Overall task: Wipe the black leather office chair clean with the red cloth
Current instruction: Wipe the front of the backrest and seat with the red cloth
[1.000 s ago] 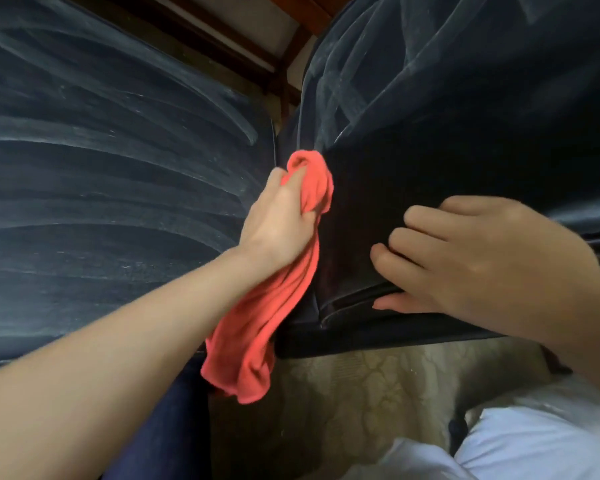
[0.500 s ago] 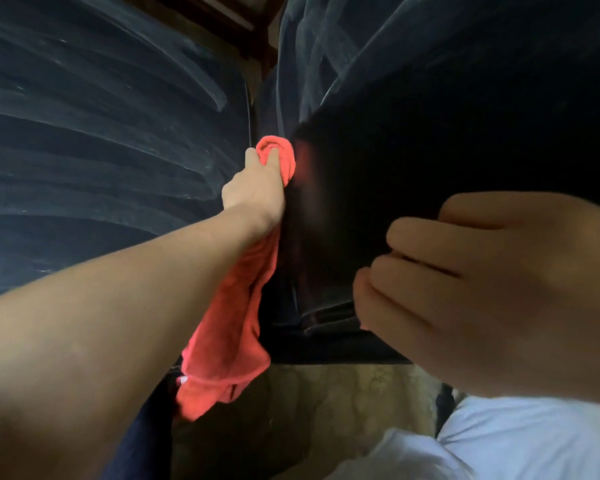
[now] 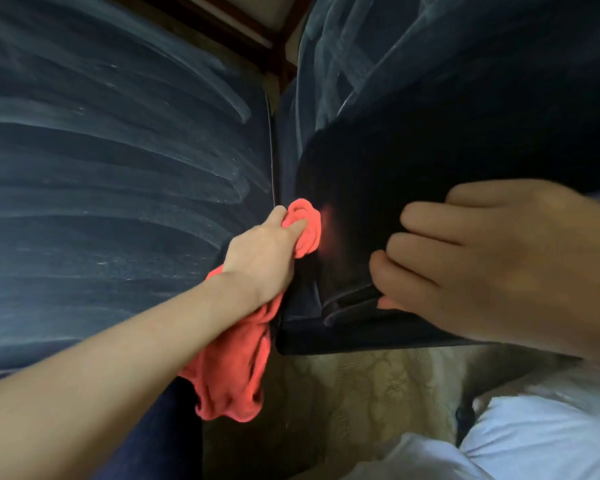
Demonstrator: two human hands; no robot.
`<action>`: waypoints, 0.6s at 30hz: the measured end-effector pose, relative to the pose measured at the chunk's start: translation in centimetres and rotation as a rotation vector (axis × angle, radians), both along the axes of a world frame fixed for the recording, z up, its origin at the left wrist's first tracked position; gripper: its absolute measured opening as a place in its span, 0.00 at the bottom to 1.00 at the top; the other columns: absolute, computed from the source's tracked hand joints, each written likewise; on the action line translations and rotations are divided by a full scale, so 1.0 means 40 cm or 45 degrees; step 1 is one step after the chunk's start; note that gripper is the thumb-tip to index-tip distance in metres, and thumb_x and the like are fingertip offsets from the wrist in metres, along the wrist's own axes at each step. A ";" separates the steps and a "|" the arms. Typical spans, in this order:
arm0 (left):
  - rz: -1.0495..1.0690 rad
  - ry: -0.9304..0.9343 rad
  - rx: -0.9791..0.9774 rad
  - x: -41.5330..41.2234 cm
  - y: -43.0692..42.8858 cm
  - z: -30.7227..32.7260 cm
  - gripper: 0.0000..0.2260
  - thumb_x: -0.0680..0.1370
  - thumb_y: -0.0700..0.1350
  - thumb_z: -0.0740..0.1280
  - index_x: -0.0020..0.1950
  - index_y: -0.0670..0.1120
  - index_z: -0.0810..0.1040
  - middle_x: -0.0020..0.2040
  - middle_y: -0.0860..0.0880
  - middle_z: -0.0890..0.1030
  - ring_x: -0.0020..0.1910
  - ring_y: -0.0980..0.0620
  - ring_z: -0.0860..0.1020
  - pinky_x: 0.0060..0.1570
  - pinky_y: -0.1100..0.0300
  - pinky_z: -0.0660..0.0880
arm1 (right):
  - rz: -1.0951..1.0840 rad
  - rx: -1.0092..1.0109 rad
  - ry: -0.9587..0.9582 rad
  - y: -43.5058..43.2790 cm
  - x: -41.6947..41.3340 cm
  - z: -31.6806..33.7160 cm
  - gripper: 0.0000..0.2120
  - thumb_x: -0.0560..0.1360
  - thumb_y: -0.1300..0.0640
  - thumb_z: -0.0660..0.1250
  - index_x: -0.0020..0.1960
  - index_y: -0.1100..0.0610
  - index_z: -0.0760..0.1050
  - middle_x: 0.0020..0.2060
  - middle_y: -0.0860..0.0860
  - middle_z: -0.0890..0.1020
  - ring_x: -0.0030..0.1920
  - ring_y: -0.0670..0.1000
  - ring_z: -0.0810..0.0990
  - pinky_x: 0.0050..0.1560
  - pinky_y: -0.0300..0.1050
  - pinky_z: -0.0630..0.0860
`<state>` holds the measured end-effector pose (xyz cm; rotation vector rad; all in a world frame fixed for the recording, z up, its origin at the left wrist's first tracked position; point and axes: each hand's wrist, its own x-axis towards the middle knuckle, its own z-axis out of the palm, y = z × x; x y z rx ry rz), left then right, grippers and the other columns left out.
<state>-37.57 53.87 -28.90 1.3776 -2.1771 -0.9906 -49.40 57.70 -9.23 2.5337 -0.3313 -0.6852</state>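
Head view: the left hand (image 3: pixel 260 261) clenches the cloth (image 3: pixel 232 368), pressing its bunched end into the seam between two streaked panels of the chair (image 3: pixel 118 168). The rest hangs below the wrist. The right hand (image 3: pixel 492 265) grips the right panel's lower edge, fingers curled over it.

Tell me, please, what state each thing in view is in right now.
red cloth: bunched, top pressed against the chair, rest hanging loose.
left hand: grips the cloth.
right hand: fingers curled round the lower edge of the chair's dark panel.
black leather chair: dark and streak-free beside the cloth.
broad chair surface: covered in whitish wipe streaks.
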 end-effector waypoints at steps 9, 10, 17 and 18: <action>-0.069 -0.079 0.075 0.029 0.127 0.029 0.13 0.75 0.40 0.63 0.59 0.48 0.70 0.56 0.49 0.67 0.48 0.44 0.76 0.38 0.54 0.66 | 0.040 -0.125 0.040 0.036 0.065 0.064 0.10 0.78 0.55 0.62 0.39 0.56 0.74 0.31 0.50 0.72 0.34 0.51 0.73 0.32 0.44 0.68; -0.084 -0.098 0.083 0.035 0.136 0.033 0.14 0.75 0.41 0.63 0.60 0.48 0.70 0.56 0.49 0.67 0.49 0.44 0.76 0.39 0.54 0.66 | 0.045 -0.122 0.035 0.035 0.068 0.068 0.10 0.78 0.54 0.63 0.39 0.56 0.74 0.32 0.50 0.72 0.34 0.51 0.72 0.31 0.44 0.69; -0.262 -0.204 0.126 0.056 0.235 0.040 0.13 0.75 0.40 0.63 0.58 0.51 0.72 0.58 0.49 0.68 0.50 0.43 0.77 0.44 0.53 0.72 | -0.113 -0.110 -0.049 0.039 0.078 0.077 0.19 0.67 0.44 0.75 0.36 0.58 0.73 0.30 0.52 0.73 0.33 0.53 0.74 0.29 0.44 0.68; -0.238 -0.202 0.143 0.052 0.249 0.040 0.14 0.75 0.40 0.62 0.60 0.51 0.72 0.58 0.49 0.68 0.51 0.42 0.77 0.46 0.52 0.73 | -0.169 -0.118 -0.066 0.041 0.076 0.077 0.21 0.65 0.43 0.76 0.36 0.58 0.73 0.29 0.52 0.73 0.32 0.54 0.74 0.28 0.44 0.68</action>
